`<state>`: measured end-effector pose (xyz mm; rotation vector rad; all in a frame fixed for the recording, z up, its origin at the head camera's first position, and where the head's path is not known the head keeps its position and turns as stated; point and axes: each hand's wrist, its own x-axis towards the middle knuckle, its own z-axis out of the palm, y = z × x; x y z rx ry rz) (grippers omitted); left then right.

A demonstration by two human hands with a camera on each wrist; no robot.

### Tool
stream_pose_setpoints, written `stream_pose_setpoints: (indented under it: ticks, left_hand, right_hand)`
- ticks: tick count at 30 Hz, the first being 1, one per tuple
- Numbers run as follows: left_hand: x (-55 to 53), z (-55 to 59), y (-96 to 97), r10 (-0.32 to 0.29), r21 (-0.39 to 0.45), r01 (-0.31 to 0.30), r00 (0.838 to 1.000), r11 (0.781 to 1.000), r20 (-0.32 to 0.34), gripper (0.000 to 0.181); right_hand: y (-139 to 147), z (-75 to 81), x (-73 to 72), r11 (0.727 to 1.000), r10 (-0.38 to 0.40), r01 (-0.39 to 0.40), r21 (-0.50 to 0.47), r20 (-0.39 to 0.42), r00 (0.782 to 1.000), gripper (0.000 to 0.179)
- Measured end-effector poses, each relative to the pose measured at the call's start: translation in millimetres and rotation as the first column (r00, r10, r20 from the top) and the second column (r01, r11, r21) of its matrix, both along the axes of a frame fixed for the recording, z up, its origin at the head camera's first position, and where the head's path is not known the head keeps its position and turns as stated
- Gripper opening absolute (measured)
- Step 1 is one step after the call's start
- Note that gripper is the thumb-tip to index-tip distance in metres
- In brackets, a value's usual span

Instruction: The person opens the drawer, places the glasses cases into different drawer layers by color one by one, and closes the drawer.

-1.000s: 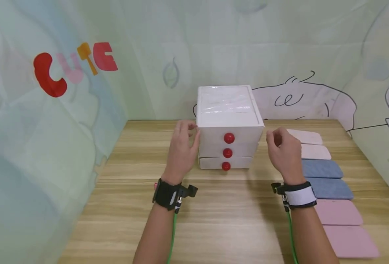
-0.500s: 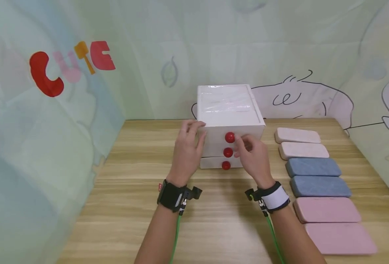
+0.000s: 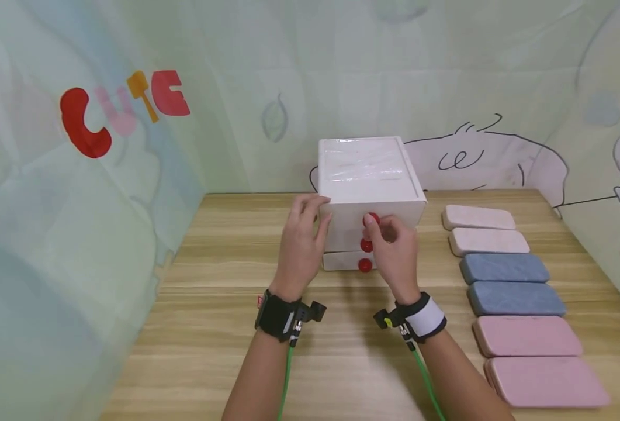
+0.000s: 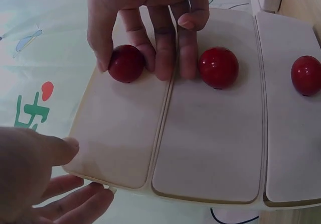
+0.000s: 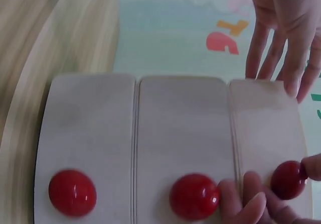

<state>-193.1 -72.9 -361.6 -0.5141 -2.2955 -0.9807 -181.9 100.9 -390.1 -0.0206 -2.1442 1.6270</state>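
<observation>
A white three-drawer cabinet [image 3: 373, 169] stands at the back of the table, with a round red knob on each drawer. My right hand [image 3: 398, 251] pinches the top knob [image 4: 126, 64] between thumb and fingers; its other fingers lie against the front, close to the middle knob [image 4: 218, 68]. The bottom knob [image 3: 365, 265] is untouched. At the cabinet's upper left edge rests my left hand [image 3: 301, 245], its fingers fairly straight along the side and its thumb at the front edge, as the right wrist view shows. All three drawers look closed.
To the right lies a column of flat rounded blocks: two pale ones [image 3: 488, 241], two blue ones [image 3: 517, 298] and two pink ones [image 3: 549, 382]. A printed cloth [image 3: 236, 88] hangs behind and left of the wooden table [image 3: 225, 345].
My right hand has come left from beside the cabinet to its front and now pinches the top knob. My left hand has shifted slightly right onto the cabinet's left edge.
</observation>
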Motion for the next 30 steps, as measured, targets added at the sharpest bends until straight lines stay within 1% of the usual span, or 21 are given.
stream_pose_setpoints:
  ticks: [4, 8, 10, 13, 16, 19, 25, 28, 30]
  left_hand:
    - [0.6, -0.8, 1.3, 0.023, -0.015, -0.024, 1.0, 1.0, -0.01, 0.031]
    - [-0.5, -0.9, 3.9, 0.049, -0.025, -0.05, 0.997, 0.998, -0.055, 0.026]
    - [-1.2, -0.7, 5.4, 0.058, -0.008, -0.059, 0.995, 0.998, -0.082, 0.022]
    - [-0.9, -0.6, 7.0, 0.069, 0.048, -0.064, 0.992, 0.997, -0.105, 0.018]
    - [-0.8, -0.4, 8.1, 0.06, 0.105, -0.049, 0.993, 0.993, -0.103, 0.018]
    - [-1.8, -1.5, 8.1, 0.036, 0.162, -0.021, 0.995, 0.987, -0.091, 0.02]
    - [-5.8, -2.9, 3.8, -0.004, 0.274, 0.032, 0.995, 0.961, -0.101, 0.024]
    - [-7.8, -3.2, 1.4, -0.022, 0.317, 0.047, 0.996, 0.947, -0.082, 0.023]
    - [-8.7, -3.3, 0.7, -0.038, 0.325, 0.057, 0.997, 0.944, -0.064, 0.023]
  right_hand:
    - [-4.6, 0.1, 2.9, 0.999, -0.002, 0.003, -0.042, 0.034, 0.999, 0.038]
    - [-5.1, -0.1, 3.6, 0.999, -0.006, 0.007, -0.042, 0.033, 0.999, 0.039]
    - [-4.3, -0.2, 4.1, 0.999, -0.005, 0.006, -0.033, 0.029, 1.0, 0.039]
    - [-2.6, -0.7, 5.4, 1.0, 0.006, -0.006, -0.022, 0.027, 1.0, 0.04]
    - [-0.6, -1.0, 6.6, 1.0, 0.012, -0.012, -0.014, 0.023, 1.0, 0.039]
    - [1.0, -1.0, 7.5, 1.0, 0.011, -0.011, -0.012, 0.02, 1.0, 0.039]
    - [3.0, 0.4, 7.3, 1.0, 0.024, -0.023, -0.008, 0.026, 0.999, 0.039]
    - [3.7, 0.8, 6.5, 1.0, 0.027, -0.026, -0.006, 0.029, 0.999, 0.039]
    - [4.4, 0.7, 6.1, 1.0, 0.028, -0.028, -0.003, 0.034, 0.999, 0.039]
